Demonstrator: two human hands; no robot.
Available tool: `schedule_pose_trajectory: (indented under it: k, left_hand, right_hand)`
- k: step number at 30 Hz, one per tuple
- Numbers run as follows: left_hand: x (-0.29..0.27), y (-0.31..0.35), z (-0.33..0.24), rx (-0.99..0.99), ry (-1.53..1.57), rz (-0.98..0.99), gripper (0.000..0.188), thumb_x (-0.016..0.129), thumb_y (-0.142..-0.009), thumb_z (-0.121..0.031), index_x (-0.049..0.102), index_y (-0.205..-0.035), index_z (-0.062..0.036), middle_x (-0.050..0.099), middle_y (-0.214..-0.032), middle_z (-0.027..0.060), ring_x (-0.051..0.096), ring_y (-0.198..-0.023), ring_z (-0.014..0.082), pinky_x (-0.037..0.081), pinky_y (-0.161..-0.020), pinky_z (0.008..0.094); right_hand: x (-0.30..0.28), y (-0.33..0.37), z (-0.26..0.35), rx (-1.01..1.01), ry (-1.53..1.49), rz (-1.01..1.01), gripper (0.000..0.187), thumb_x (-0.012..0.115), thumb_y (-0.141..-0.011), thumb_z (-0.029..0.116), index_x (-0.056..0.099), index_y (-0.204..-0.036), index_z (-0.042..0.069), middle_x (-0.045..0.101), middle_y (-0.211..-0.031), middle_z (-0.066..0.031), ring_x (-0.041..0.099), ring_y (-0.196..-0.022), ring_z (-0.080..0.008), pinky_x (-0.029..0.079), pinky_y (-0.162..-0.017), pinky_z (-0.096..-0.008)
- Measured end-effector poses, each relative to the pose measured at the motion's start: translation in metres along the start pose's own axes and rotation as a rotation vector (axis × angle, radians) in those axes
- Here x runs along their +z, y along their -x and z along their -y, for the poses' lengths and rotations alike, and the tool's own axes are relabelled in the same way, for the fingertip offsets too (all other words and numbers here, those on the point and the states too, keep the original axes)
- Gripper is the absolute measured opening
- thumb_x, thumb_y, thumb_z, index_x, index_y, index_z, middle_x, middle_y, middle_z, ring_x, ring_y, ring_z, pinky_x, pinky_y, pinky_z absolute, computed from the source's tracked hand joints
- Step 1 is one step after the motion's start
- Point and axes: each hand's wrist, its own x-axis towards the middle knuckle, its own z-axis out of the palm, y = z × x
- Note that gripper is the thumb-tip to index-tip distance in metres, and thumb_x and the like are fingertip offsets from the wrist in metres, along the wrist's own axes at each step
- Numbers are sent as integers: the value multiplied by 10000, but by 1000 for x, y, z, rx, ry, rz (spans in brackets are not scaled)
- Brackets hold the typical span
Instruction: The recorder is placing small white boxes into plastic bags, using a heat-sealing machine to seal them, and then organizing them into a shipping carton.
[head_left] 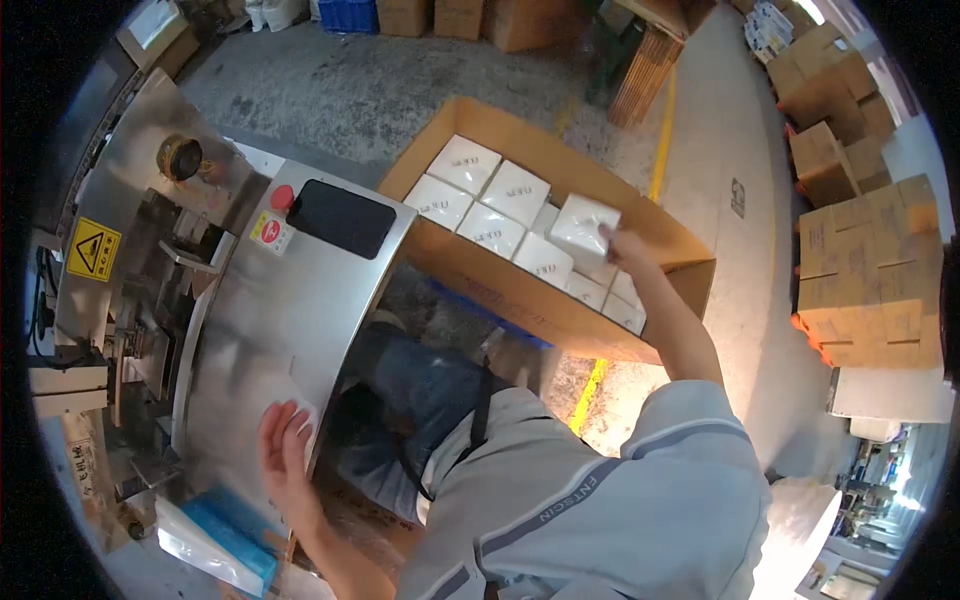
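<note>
My right hand reaches out to the right and grips the edge of a white, film-wrapped square box. That box is tilted and sits above the others in a large open carton. Several similar white boxes with dark markings lie in rows inside it. Over at the left, my left hand is at the edge of a metal machine table. Its fingers are curled against a small pale thing, too unclear to name.
A black phone lies on the table beside a red button. Machine parts with a yellow warning sign stand at the left. Blue-and-clear plastic sheets are at the lower left. Stacked cartons stand at the right.
</note>
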Motion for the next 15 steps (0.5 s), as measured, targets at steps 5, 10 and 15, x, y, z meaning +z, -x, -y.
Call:
schedule_pose_trajectory:
  k: [5,10,15]
  left_hand:
    - [-101,32,22,90,-73,-383,413,568,-1040,-196,528,-1377,40,611,-1314,200,613,-1183,285,501,-1026,394]
    - [-284,76,17,318,-544,-969,519,538,-1048,-370,539,-1404,8,612,-1355,189,613,-1214,290,501,-1029,383]
    - [-429,89,56,-380,-1279,-1062,796,642,-932,-566,512,-1419,50,611,-1349,248,613,-1210,384,487,-1024,401]
  right_hand:
    - [56,-6,-29,-74,-193,270,375,670,-962,290,595,-1145,-28,687,-980,-179,713,-802,-326,625,-697,-527]
    - [63,34,9,-415,851,125,404,610,-943,313,720,-744,-20,689,-615,-124,709,-618,-219,565,-580,-360]
    - [98,122,60,-773,598,116,353,673,-913,319,740,-950,-26,735,-817,-174,712,-722,-284,556,-709,-377]
